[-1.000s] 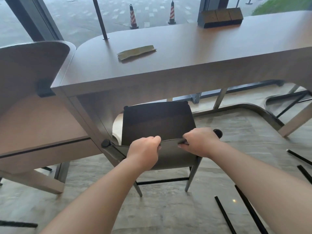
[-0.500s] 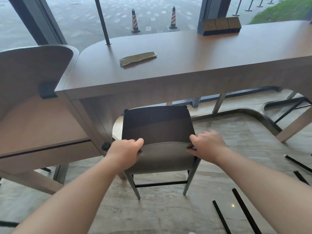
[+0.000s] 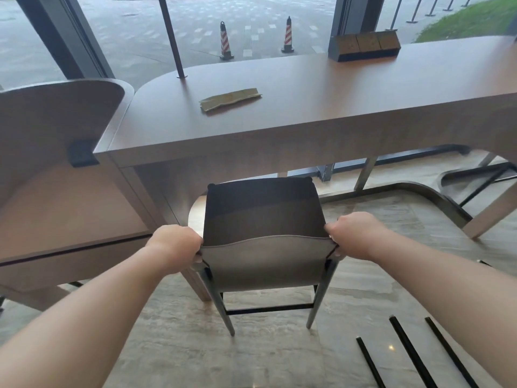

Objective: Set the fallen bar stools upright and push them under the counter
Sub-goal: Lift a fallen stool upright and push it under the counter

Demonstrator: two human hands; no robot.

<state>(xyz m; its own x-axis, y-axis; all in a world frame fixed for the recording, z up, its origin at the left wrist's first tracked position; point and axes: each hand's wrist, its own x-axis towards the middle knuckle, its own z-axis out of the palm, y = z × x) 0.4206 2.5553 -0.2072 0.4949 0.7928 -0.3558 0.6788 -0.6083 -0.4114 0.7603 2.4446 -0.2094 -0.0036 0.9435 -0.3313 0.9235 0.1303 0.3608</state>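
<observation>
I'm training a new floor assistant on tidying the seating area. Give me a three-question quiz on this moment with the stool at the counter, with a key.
1. True or false: the bar stool stands upright on its legs.
2. Which part of the stool do the left hand and right hand grip? A) the footrest bar B) the two top corners of the backrest C) the front legs
3. Fill in: a flat greenish strip lies on top of the ______.

Key:
1. True.
2. B; each hand holds one end of the backrest's top edge.
3. Counter; the stool's seat is only partly beneath its front edge.
</observation>
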